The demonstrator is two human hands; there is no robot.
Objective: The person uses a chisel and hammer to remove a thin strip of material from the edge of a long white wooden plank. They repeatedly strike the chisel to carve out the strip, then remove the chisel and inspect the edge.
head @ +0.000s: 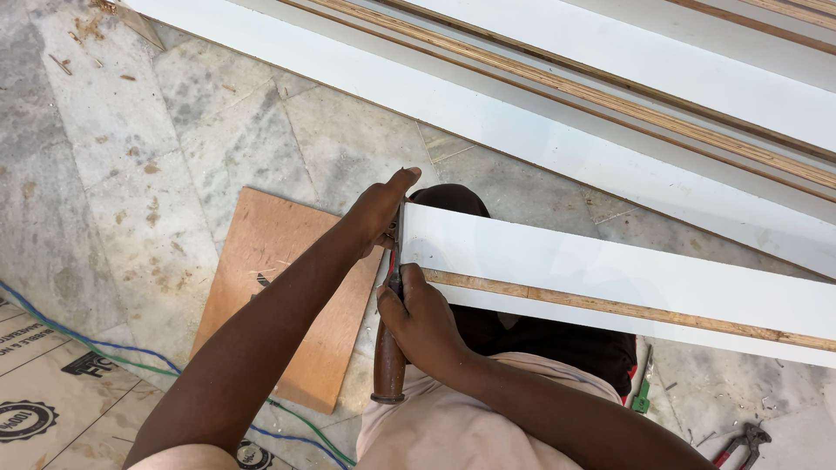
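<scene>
Wooden-handled chisel (389, 348) gripped in right hand (424, 318) fingers, touching white board (610, 270).

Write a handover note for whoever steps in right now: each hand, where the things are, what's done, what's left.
Left hand: pressed at the end of the white laminated board, steadying the tool's blade.
Right hand: gripping the chisel by its brown wooden handle, blade at the board's end.
The board lies across the person's lap; a plywood offcut lies on the marble floor beside it; pliers lie at lower right.
Done: tool set against the board's end edge.
Left: how much of the edge is trimmed cannot be told.
</scene>
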